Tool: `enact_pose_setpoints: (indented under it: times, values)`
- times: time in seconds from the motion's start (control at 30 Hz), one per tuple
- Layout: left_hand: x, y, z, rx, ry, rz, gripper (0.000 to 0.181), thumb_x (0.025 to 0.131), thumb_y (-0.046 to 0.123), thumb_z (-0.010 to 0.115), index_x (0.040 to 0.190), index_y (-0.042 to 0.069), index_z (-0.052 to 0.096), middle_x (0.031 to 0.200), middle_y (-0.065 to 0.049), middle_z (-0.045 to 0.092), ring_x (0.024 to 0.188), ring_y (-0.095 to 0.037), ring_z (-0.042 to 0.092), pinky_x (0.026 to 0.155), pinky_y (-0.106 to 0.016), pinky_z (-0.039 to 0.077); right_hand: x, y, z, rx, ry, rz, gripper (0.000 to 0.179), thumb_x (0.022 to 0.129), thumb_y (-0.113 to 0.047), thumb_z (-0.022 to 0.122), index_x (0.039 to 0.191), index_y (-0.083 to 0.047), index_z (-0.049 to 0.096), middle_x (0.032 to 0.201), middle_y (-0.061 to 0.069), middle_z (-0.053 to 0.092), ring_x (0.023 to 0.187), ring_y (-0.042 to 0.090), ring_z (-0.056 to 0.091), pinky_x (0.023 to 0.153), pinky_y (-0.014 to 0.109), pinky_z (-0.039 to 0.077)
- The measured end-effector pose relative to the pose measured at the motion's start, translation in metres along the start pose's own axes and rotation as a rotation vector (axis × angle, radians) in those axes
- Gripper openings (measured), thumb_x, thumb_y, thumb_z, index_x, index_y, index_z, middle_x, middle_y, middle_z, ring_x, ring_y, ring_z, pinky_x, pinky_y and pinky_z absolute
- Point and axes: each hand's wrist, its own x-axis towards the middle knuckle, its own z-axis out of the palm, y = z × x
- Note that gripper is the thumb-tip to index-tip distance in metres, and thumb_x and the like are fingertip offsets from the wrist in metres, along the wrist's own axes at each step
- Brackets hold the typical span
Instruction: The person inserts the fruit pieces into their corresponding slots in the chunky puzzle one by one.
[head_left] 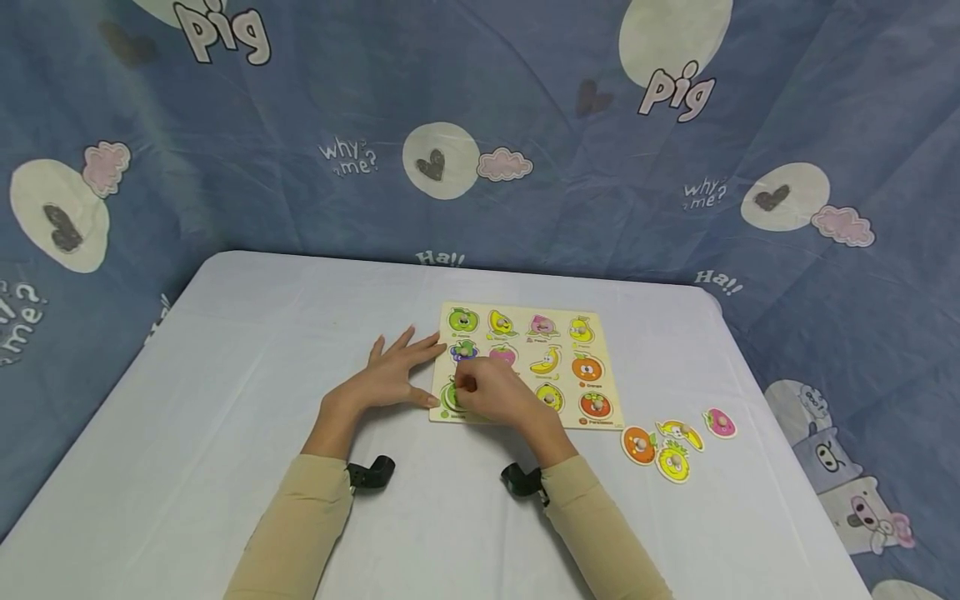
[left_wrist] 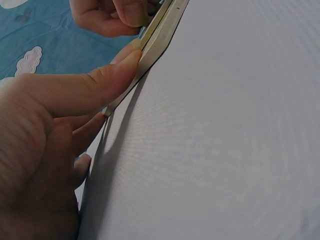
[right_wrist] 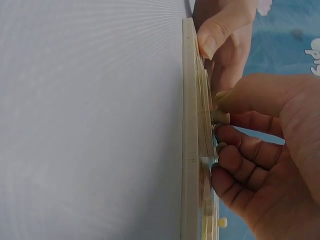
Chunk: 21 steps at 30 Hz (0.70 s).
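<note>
A wooden fruit puzzle board (head_left: 517, 425) lies on the white table. My left hand (head_left: 386, 375) is spread at its left side, with the thumb on the board's near left corner and the fingertips by its left edge. My right hand (head_left: 498, 392) is over the near left part of the board. Its thumb and index finger pinch the wooden knob (right_wrist: 221, 117) of a green round fruit puzzle piece (head_left: 450, 397), which lies at the board's near left slot. The hand hides part of that piece and the neighbouring slot.
Right of the board lie loose knobbed pieces: an orange (head_left: 639, 446), a banana (head_left: 681, 434), a pineapple (head_left: 673, 463) and a strawberry (head_left: 721, 422). Several pieces with knobs sit in the board, such as a persimmon (head_left: 596, 406). A blue printed cloth (head_left: 480, 225) hangs behind the table.
</note>
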Motion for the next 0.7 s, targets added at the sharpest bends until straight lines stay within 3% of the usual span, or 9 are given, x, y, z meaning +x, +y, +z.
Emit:
enact_pose_setpoints:
  times: [0.7]
  values:
    - [-0.0013, 0.0037, -0.0011, 0.001, 0.009, 0.004, 0.101, 0.071, 0.052, 0.084, 0.155, 0.027, 0.035, 0.167, 0.003, 0.022, 0.157, -0.034, -0.001, 0.118, -0.069, -0.011, 0.0010, -0.0041, 0.0050, 0.016, 0.010, 0.022, 0.006, 0.088, -0.018, 0.068, 0.083, -0.021, 0.067, 0.073, -0.008, 0.060, 0.067, 0.008, 0.052, 0.059, 0.021, 0.043]
